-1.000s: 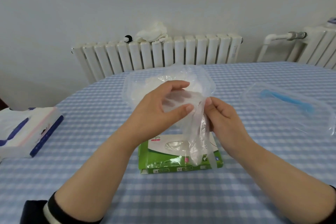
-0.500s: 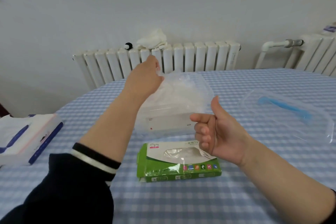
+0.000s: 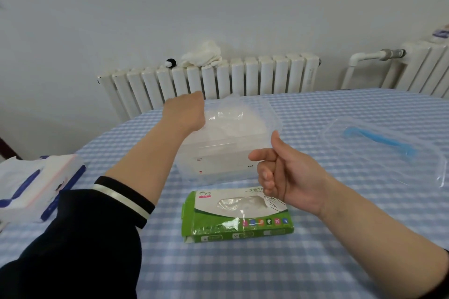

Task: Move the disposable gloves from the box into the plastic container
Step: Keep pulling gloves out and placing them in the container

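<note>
A clear plastic container (image 3: pixel 228 162) stands in the middle of the checked table, with crumpled clear gloves (image 3: pixel 233 124) inside. My left hand (image 3: pixel 185 111) reaches over its left rim, fingers turned down into it and hidden behind the back of the hand. The green and white glove box (image 3: pixel 233 223) lies flat in front of the container, a glove showing in its top opening. My right hand (image 3: pixel 289 177) hovers above the box's right end, fingers loosely curled, thumb up, holding nothing.
The container's clear lid (image 3: pixel 398 165) with a blue handle lies on the table at the right. A white and blue tissue pack (image 3: pixel 36 184) sits at the left edge. A white radiator (image 3: pixel 243 77) with a cloth on it stands behind the table.
My left hand carried the glove from above the box to the container and lowered into it. My right hand let go of the glove and now hangs with curled fingers.
</note>
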{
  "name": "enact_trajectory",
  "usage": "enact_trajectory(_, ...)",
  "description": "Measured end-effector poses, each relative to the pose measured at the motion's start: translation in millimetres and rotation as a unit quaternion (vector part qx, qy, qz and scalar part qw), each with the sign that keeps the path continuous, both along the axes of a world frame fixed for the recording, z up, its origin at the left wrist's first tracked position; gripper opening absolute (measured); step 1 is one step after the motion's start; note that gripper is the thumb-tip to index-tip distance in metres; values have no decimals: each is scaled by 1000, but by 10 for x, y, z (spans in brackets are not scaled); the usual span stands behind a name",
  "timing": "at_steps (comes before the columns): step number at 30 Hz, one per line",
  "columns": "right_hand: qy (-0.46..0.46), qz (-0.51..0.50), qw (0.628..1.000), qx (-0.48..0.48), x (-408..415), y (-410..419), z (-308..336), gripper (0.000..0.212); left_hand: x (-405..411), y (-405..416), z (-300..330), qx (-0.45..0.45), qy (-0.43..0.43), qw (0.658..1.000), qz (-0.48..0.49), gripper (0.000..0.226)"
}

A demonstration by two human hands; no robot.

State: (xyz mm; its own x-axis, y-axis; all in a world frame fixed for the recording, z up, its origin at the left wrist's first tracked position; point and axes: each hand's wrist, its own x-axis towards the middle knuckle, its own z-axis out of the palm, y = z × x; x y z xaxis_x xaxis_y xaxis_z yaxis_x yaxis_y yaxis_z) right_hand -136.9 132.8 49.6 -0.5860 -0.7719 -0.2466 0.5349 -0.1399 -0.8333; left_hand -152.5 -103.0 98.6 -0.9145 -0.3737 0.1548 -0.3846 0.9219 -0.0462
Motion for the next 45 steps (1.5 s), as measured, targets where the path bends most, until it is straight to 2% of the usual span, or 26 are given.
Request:
enact_trajectory(2, 13, 1, 1000, 3, 15, 3, 1, 53, -12, 44, 37, 73, -11, 997, -6, 21)
enact_trajectory(4, 50, -2, 999, -4, 43, 11, 17, 45, -11, 80, 66, 102, -24, 994, 1, 21)
enact_trajectory(6, 126, -11, 992, -22, 84, 17, 60, 36, -5, 105, 68, 104, -28, 994, 0, 22)
enact_trajectory(7, 195, -20, 980, -20, 108, 14, 87, 31, 1, 117, 60, 104, -31, 994, -1, 22)
enact_trajectory(8, 290, -36, 956, -1, 135, 0, 120, 24, 3, 122, 44, 107, -34, 994, -3, 24)
enact_trajectory(10, 479, -81, 872, 63, 172, -69, 170, 18, 26, 132, 27, 112, -36, 993, -1, 32)
enact_trajectory(11, 545, -102, 828, 89, 174, -117, 189, 18, 32, 149, 22, 114, -38, 993, -2, 34)
enact_trajectory(13, 640, -131, 747, 124, 139, -263, 243, 20, 73, 173, 27, 111, -55, 992, -3, 41)
enact_trajectory(15, 688, -112, 689, 198, 18, -411, 295, 24, 72, 185, 6, 96, -83, 992, 7, 67)
enact_trajectory(17, 680, -34, 669, 297, -127, -547, 355, 27, 54, 154, -57, 73, -108, 991, 17, 90)
enact_trajectory(18, 669, 6, 666, 331, -194, -609, 377, 30, 45, 129, -92, 56, -112, 992, 19, 95)
enact_trajectory(22, 662, 108, 642, 373, -364, -818, 495, 36, 69, 35, -140, -7, -98, 995, 3, 83)
enact_trajectory(27, 636, 205, 628, 399, -574, -967, 567, 31, 66, -29, -163, -3, -110, 994, -26, 83)
enact_trajectory(29, 631, 210, 606, 436, -658, -1017, 550, 47, 73, -39, -185, 5, -122, 992, -30, 81)
enact_trajectory(31, 630, 197, 577, 482, -729, -1053, 526, 53, 86, -41, -205, 6, -136, 990, -24, 73)
enact_trajectory(32, 637, 180, 564, 494, -772, -1085, 496, 45, 91, -54, -216, -2, -142, 990, -22, 65)
enact_trajectory(34, 665, 117, 534, 509, -868, -1118, 415, 12, 99, -63, -230, -14, -153, 988, -23, 48)
enact_trajectory(36, 683, 57, 491, 538, -959, -1133, 348, 26, 86, -72, -244, -9, -169, 985, -31, 39)
enact_trajectory(40, 683, 14, 420, 597, -986, -1108, 368, 16, 66, -68, -241, 23, -195, 980, -38, 36)
enact_trajectory(42, 695, -28, 389, 604, -984, -1059, 412, 19, 57, -73, -249, 36, -197, 979, -41, 34)
enact_trajectory(44, 710, -95, 391, 577, -1005, -1009, 452, 25, 59, -79, -260, 44, -195, 979, -45, 32)
enact_trajectory(45, 720, -135, 412, 542, -996, -1003, 484, 20, 62, -78, -260, 45, -194, 979, -47, 31)
